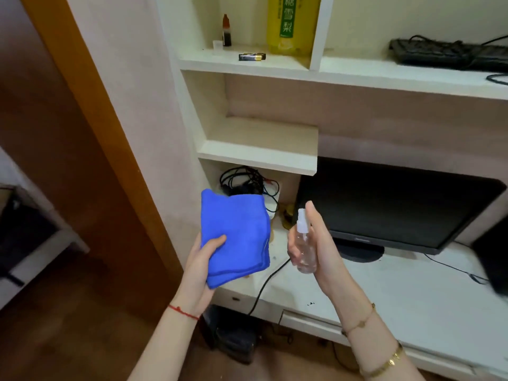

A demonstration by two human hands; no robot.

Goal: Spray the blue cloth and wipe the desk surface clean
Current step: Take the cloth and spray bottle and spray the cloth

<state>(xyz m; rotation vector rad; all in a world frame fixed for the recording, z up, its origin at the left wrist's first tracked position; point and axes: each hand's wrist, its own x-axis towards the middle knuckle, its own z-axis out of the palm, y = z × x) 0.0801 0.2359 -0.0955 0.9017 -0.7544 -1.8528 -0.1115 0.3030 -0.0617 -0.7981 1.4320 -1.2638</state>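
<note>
My left hand [199, 266] holds a folded blue cloth [236, 235] upright above the desk's left end, thumb pressed on its front. My right hand [320, 248] grips a small clear spray bottle [303, 243] with a white nozzle, index finger resting on top of the pump. The nozzle faces the cloth, a short gap away. The white desk surface [384, 287] lies below both hands, with small dark specks near its front edge.
A black monitor [390, 204] stands on the desk behind my right hand. A black cable [264, 287] runs over the desk's front edge. Tangled cables [247, 182] fill the corner behind the cloth. Shelves above hold a battery, small bottles and a keyboard [445, 53].
</note>
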